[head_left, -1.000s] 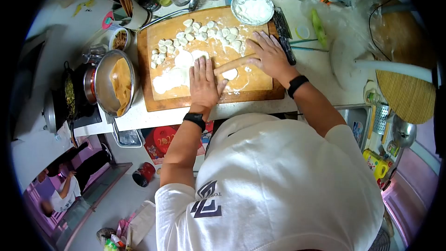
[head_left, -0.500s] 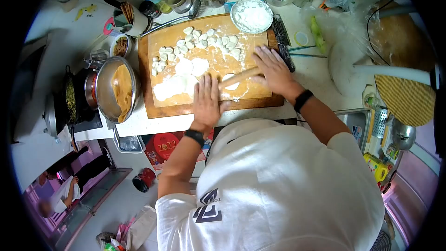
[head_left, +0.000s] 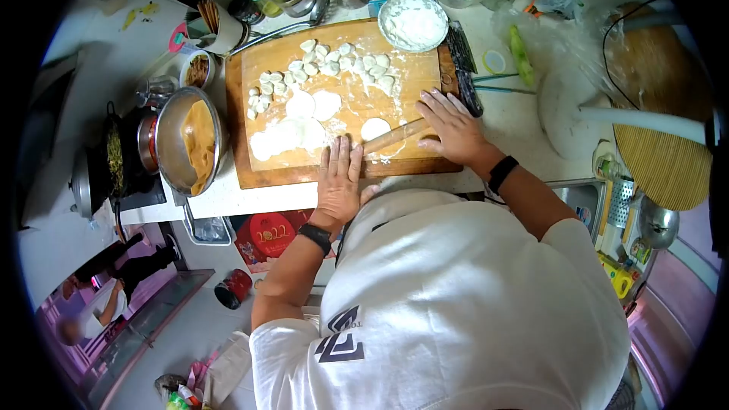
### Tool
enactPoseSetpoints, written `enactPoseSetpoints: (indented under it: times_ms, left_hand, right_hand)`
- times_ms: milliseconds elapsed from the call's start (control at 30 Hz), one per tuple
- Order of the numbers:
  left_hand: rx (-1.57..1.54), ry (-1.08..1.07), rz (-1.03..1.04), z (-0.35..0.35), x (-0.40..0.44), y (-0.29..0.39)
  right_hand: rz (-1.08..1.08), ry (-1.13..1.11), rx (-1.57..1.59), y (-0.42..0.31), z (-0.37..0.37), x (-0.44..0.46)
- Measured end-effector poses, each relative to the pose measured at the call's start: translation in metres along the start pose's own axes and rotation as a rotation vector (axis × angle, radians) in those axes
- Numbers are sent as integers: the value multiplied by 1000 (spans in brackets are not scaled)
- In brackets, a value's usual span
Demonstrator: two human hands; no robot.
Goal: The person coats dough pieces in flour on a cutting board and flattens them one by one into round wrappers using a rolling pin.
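Observation:
A wooden rolling pin (head_left: 396, 136) lies slantwise on the floured board (head_left: 269, 177), along the near edge of a small round dough wrapper (head_left: 375, 130). My left hand (head_left: 340, 180) rests flat at the pin's left end, fingers stretched out. At the pin's right end lies my right hand (head_left: 453, 128), palm down with its fingers extended. Left of the wrapper are several flat rolled wrappers (head_left: 287, 134), some overlapping. Small dough pieces (head_left: 330, 68) lie in a band across the upper part of the board.
A steel bowl (head_left: 168, 153) with orange-brown contents stands left of the board, near a pan (head_left: 115, 156). A bowl of flour (head_left: 414, 24) sits at the board's back right. Behind are jars and a ladle (head_left: 322, 9). Another person (head_left: 99, 311) shows at the lower left.
Both hands and the rolling pin have moved toward my body. The pin, earlier across the small wrapper, now lies at its near side. The person at the lower left has shifted slightly.

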State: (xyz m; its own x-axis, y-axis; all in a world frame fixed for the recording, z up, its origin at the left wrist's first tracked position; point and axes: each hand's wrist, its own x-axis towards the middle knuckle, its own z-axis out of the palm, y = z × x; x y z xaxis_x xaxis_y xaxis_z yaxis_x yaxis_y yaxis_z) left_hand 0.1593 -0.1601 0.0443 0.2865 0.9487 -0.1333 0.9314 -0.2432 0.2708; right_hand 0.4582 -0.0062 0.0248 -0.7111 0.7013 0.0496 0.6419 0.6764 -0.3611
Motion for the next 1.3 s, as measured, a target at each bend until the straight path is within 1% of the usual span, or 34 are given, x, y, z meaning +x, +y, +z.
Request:
enactPoseSetpoints:
  times_ms: [67, 133, 200, 267, 333, 367, 400, 467, 500, 533, 567, 600, 633, 667, 700, 733, 767, 800, 833, 867, 933, 967, 1000, 1033, 1067, 1133, 1167, 1200, 1267, 1300]
  left_hand:
    - [5, -28, -8, 2, 6, -1]
    - [37, 154, -47, 7, 34, -18]
    - [121, 192, -141, 6, 60, -31]
    - [93, 174, -157, 8, 61, -33]
    - [45, 145, -81, 13, 34, -22]
    - [19, 131, -32, 12, 16, -12]
    - [18, -25, -44, -2, 6, 4]
    - [42, -33, -23, -8, 3, 9]
    - [42, 51, -31, -2, 10, 3]
    - [46, 140, -35, 4, 25, -7]
    - [88, 146, -106, 6, 40, -14]
    - [128, 163, -131, 4, 53, -22]
    - [151, 174, -136, 9, 58, -29]
    - [170, 182, -142, 14, 58, -33]
    - [168, 183, -143, 16, 50, -30]
    - [114, 161, -100, 15, 35, -23]
    - [64, 141, -56, 13, 20, -16]
    - [115, 39, -47, 3, 7, -2]
    - [89, 19, -31, 0, 2, 3]
    - [58, -9, -14, -1, -3, 7]
    - [78, 132, -14, 3, 17, -4]
    - [106, 164, -64, 5, 31, -13]
    - [167, 139, -141, 0, 48, -18]
    - [195, 153, -155, 5, 54, -26]
    - [220, 166, -168, 9, 58, -32]
    - [174, 159, -121, 7, 42, -25]
    - [127, 146, -86, 8, 27, -17]
    - [81, 126, -50, 9, 11, -8]
    - [36, 13, -12, 6, -5, 3]
    - [73, 16, -30, -1, 0, 4]
  right_hand:
    - [22, 33, -30, 10, 11, 9]
    - [41, 55, -47, 16, 14, 37]
    - [179, 144, -55, 18, 14, 59]
    - [190, 118, -64, 11, 7, 50]
    - [50, 42, -30, 0, -1, 21]
    - [36, -45, -63, -4, -3, 7]
    - [32, -45, -63, 1, -2, 5]
    - [12, -52, 1, 4, 7, -4]
    - [4, 15, -47, 12, 15, 8]
    - [3, 18, -44, 15, 17, 22]
    - [76, 49, -47, 17, 14, 39]
    - [149, 80, -52, 19, 11, 51]
    - [155, 111, -60, 20, 12, 57]
    - [157, 112, -62, 18, 11, 50]
    - [101, 103, -58, 13, 8, 38]
    - [41, 96, -55, 8, 4, 28]
    - [35, 101, -60, 2, 0, 16]
    - [30, 4, -43, -4, -4, 2]
    - [27, -96, -25, -6, -4, -5]
    - [29, -100, -20, -1, 2, -1]
    - [0, 77, -80, 19, 20, 18]
    - [1, 78, -77, 21, 22, 31]
    - [74, 101, -61, 20, 21, 48]
    - [147, 127, -48, 21, 19, 58]
    - [148, 133, -54, 19, 15, 55]
    - [81, 121, 1, 8, 8, 36]
    - [23, 90, -23, 3, 7, 20]
    - [20, -30, -57, -5, -1, 7]
    - [16, -86, -23, -3, 1, -2]
    - [18, -87, -22, 3, 4, 7]
